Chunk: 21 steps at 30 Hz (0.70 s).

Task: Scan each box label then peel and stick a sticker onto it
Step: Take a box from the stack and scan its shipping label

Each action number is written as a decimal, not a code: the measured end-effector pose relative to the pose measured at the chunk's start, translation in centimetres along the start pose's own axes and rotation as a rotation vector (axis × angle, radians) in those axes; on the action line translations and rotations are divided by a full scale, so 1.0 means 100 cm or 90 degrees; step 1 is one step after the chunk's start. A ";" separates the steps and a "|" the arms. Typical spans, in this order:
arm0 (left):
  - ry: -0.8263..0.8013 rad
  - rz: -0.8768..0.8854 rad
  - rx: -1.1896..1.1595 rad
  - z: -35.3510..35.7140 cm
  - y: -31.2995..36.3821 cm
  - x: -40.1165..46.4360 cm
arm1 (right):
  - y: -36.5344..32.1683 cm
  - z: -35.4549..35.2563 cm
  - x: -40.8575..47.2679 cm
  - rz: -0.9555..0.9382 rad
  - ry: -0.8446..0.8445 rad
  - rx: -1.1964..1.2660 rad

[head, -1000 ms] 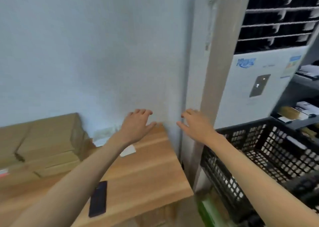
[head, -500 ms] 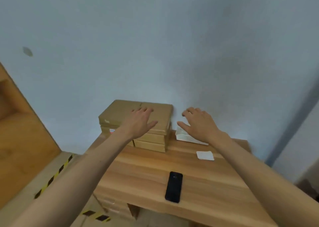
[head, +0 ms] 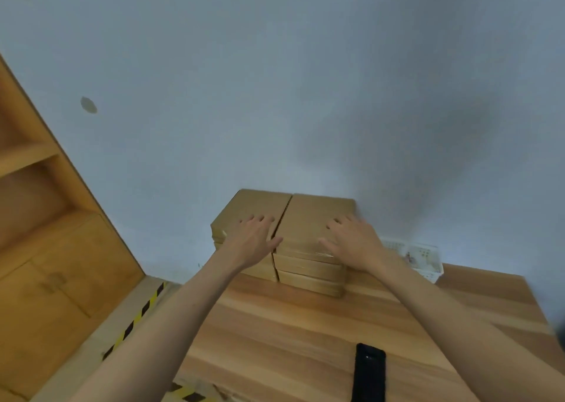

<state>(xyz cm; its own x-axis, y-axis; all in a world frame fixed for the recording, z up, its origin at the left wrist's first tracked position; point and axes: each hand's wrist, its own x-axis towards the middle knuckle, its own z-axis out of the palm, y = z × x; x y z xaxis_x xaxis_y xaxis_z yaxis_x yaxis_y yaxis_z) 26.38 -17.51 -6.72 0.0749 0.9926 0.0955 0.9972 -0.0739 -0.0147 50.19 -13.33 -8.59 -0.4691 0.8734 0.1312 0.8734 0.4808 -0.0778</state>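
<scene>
Head view: pale blue-grey wall (head: 305,80) behind, wooden table (head: 290,334) below, wooden shelving (head: 46,233) at left, hazard-striped floor tape (head: 134,322) beside it. Two side-by-side stacks of cardboard boxes (head: 315,218) against wall at table's far edge. Left hand (head: 253,242) flat over top box of left stack, fingers straight and slightly spread, gripping nothing; right hand (head: 354,245) likewise flat over right stack, fingers extended, nothing held. Contact versus hover not resolvable. White basket (head: 422,258) just right of stacks, partly hidden by right forearm. Black handheld device (head: 368,374), probably the scanner, near front edge, well apart from both hands. No labels or stickers seen on box tops. Risks judged: lifting one top box could drag or tip the neighbouring stack, since stacks touch; labels possibly face-down, forcing a flip; device close to edge, liable to be knocked off by a passing forearm.
</scene>
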 end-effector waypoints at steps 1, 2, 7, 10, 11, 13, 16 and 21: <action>-0.010 0.011 0.006 0.007 -0.004 0.013 | 0.004 0.008 0.009 0.013 0.002 0.003; -0.024 0.020 0.011 0.014 -0.008 0.027 | 0.008 0.016 0.019 0.027 0.004 0.009; -0.077 0.047 0.027 0.060 -0.025 0.084 | 0.029 0.058 0.059 0.083 -0.020 0.021; -0.112 0.048 0.014 0.087 -0.033 0.104 | 0.036 0.080 0.073 0.126 -0.069 0.032; -0.117 0.047 0.010 0.096 -0.035 0.110 | 0.037 0.087 0.076 0.138 -0.089 0.035; -0.129 0.039 -0.011 0.112 -0.040 0.121 | 0.042 0.100 0.084 0.156 -0.114 0.031; -0.149 0.018 -0.044 0.134 -0.049 0.137 | 0.049 0.118 0.092 0.199 -0.126 0.032; -0.171 -0.025 -0.055 0.162 -0.064 0.157 | 0.054 0.145 0.103 0.320 -0.137 0.108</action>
<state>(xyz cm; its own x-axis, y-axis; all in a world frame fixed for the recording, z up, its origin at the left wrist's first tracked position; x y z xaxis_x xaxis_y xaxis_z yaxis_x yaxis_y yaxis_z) 21.01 0.15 -21.29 0.0423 0.9841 -0.1724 0.9971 -0.0307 0.0692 48.18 -0.64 -21.97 -0.0327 0.9856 -0.1661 0.9710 -0.0080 -0.2388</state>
